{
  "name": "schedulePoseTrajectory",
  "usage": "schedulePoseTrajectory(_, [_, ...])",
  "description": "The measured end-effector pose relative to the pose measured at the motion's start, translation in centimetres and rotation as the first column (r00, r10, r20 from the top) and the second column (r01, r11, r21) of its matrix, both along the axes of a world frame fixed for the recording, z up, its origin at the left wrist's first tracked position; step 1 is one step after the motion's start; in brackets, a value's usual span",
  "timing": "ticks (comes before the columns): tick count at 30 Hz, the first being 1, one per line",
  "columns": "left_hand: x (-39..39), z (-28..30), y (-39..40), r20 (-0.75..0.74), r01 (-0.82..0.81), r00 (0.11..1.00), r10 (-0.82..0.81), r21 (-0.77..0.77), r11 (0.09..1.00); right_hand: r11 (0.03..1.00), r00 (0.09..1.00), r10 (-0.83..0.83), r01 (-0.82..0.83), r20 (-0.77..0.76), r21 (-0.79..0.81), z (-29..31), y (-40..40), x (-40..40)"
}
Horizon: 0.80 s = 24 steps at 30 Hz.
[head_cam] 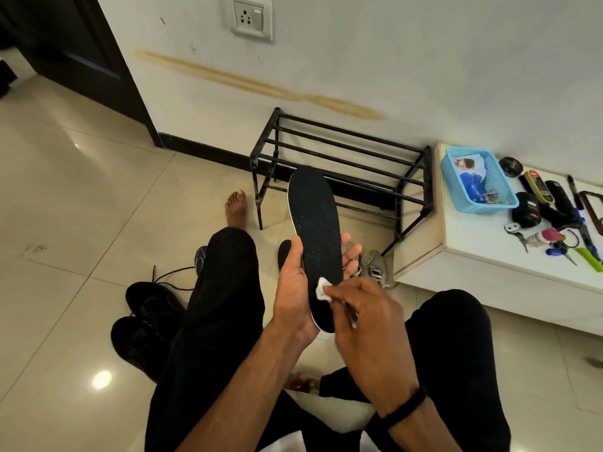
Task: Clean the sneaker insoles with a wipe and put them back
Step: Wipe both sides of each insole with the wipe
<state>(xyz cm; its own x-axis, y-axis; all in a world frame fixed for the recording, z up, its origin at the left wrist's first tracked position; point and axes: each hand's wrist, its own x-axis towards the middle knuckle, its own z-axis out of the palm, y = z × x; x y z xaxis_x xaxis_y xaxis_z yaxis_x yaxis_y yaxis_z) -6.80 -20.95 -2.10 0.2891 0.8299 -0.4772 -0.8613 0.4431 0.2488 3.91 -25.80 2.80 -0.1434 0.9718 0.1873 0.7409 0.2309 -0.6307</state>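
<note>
in the middle of the frame the long dark fabric insole (pixel 315 230) stood upright, cupped from beneath by the left hand (pixel 295 288), fingers curled round its edges. at its heel the right hand (pixel 365 316) pinched a small white wipe (pixel 323 288) against it. pressing hard could probably bend the insole or slip it from the loose grasp.

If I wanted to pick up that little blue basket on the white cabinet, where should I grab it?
Probably by the rim of the blue basket, coming straight down from above. Its top is open and the rim is exposed all round, while a round tin and other clutter crowd its right side on the white cabinet.
</note>
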Motion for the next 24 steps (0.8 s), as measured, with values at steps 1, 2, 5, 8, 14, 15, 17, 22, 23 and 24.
schedulePoseTrajectory(1, [0.1, -0.1, 0.0, -0.015, -0.004, 1.0, 0.004, 0.004, 1.0, 1.0, 1.0, 0.021, -0.021, 0.0, 0.007, 0.2, -0.8, -0.4])
schedulePoseTrajectory(2, [0.1, -0.1, 0.0, -0.022, -0.009, 1.0, 0.009, 0.009, 1.0, 0.999, 0.999, 0.039, -0.039, 0.004, 0.017, 0.4, -1.4, -0.7])
schedulePoseTrajectory(5, [0.1, -0.1, 0.0, -0.031, -0.012, 0.999, 0.012, 0.015, 1.0, 0.997, 0.998, 0.065, -0.065, 0.001, 0.033, 0.7, -1.9, -0.7])
schedulePoseTrajectory(8, [0.0, 0.2, 0.0, -0.031, 0.001, 1.0, 0.0, 0.029, 1.0, 0.998, 0.998, 0.056, -0.057, 0.017, 0.038, 0.3, -0.5, 0.0])
schedulePoseTrajectory(14, [0.5, 0.1, -0.4, -0.005, -0.014, 1.0, 0.015, 0.02, 1.0, 0.992, 0.986, -0.112, 0.118, 0.123, -0.041, -0.6, 4.4, 1.3])
schedulePoseTrajectory(15, [0.5, 0.0, -0.5, -0.02, -0.017, 1.0, 0.018, 0.027, 0.999, 0.991, 0.986, -0.105, 0.113, 0.127, -0.064, -0.5, 4.2, 1.2])
schedulePoseTrajectory(17, [0.6, -0.1, -0.6, -0.089, -0.018, 0.996, 0.021, 0.029, 0.999, 0.991, 0.995, -0.052, 0.061, 0.08, -0.117, -0.2, 2.9, 0.3])
schedulePoseTrajectory(22, [0.8, -0.3, -0.5, -0.194, 0.013, 0.981, -0.012, 0.005, 1.0, 0.985, 0.992, 0.008, -0.03, -0.129, -0.168, 0.1, 1.2, -0.2])
schedulePoseTrajectory(23, [0.8, -0.3, -0.4, -0.187, 0.009, 0.982, -0.008, 0.0, 1.0, 0.984, 0.99, 0.007, -0.031, -0.137, -0.175, 0.0, 1.7, 0.0])
schedulePoseTrajectory(24, [0.9, -0.2, -0.5, -0.176, 0.003, 0.984, -0.003, -0.005, 1.0, 0.985, 0.993, 0.002, -0.022, -0.12, -0.17, -0.1, 2.3, 0.3])
